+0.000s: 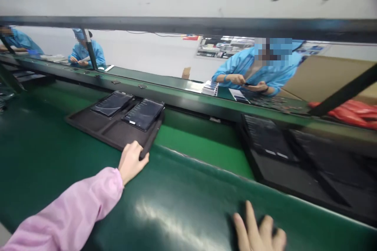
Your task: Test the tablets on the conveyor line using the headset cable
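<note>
My left hand (133, 162), in a pink sleeve, grips the near right corner of a black foam tray (118, 136). Thumb and fingers close around the tray's edge. Two flat dark panels with a glossy film lie in this tray, the left panel (112, 103) and the right panel (144, 114), each in its own section. At the bottom edge of the view my right hand (259, 235) is spread over the green work surface, holding nothing. Whether its fingertips touch the surface I cannot tell.
A second black tray (273, 172) with dark panels stands at the right on the bright green strip (200, 141). Beyond a long rail, a person in blue (259, 66) handles a small dark item beside a stack of papers (210, 88). Red bags (353, 113) lie far right.
</note>
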`<act>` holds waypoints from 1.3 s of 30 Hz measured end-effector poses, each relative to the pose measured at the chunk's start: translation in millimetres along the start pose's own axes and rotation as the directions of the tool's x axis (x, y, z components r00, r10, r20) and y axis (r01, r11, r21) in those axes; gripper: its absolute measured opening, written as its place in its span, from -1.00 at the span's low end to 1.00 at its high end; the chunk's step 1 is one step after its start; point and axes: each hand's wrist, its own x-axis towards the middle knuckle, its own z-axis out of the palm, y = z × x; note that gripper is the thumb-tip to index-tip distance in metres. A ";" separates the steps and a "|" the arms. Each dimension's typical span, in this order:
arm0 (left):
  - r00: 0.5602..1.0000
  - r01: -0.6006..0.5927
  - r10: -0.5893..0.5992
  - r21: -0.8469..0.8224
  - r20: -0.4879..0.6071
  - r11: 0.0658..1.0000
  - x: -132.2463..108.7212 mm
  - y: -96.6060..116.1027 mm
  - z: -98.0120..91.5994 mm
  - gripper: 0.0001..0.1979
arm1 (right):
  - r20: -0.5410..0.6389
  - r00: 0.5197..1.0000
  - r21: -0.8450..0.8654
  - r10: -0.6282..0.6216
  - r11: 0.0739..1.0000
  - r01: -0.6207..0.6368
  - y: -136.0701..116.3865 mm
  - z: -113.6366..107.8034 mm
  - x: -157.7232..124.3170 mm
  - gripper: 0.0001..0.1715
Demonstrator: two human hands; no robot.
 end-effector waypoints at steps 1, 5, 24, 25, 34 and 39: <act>1.000 -0.012 0.012 -0.013 0.012 1.000 -12.2 28.3 -2.3 -0.83 | 0.010 1.000 0.044 0.012 0.999 -0.012 -3.0 -7.2 -0.3 -0.19; 0.995 -0.048 0.053 -0.057 0.085 0.997 -53.4 125.5 -9.5 -0.84 | 0.182 0.979 0.413 0.087 0.897 -0.157 -20.8 -48.4 3.3 -0.29; 0.537 0.503 0.490 -0.727 0.687 0.468 -213.8 343.6 -83.0 -0.68 | 0.342 0.900 0.744 -0.271 0.663 -0.083 -10.9 -169.4 12.0 -0.45; 0.609 0.503 0.470 -0.769 0.639 0.395 -206.7 332.2 -92.5 -0.68 | 0.334 0.896 0.723 -0.293 0.690 -0.044 -10.0 -166.0 14.6 -0.44; 0.949 -0.049 0.163 -0.384 0.270 0.922 -122.8 100.0 -149.5 -0.76 | 0.044 0.854 0.431 -0.519 0.781 0.453 -6.6 -127.8 22.8 -0.35; 0.911 -0.117 0.179 -0.184 0.371 0.976 -93.9 33.5 -126.2 -0.61 | -0.019 0.809 0.285 -0.588 0.772 0.568 -2.0 -106.8 23.3 -0.52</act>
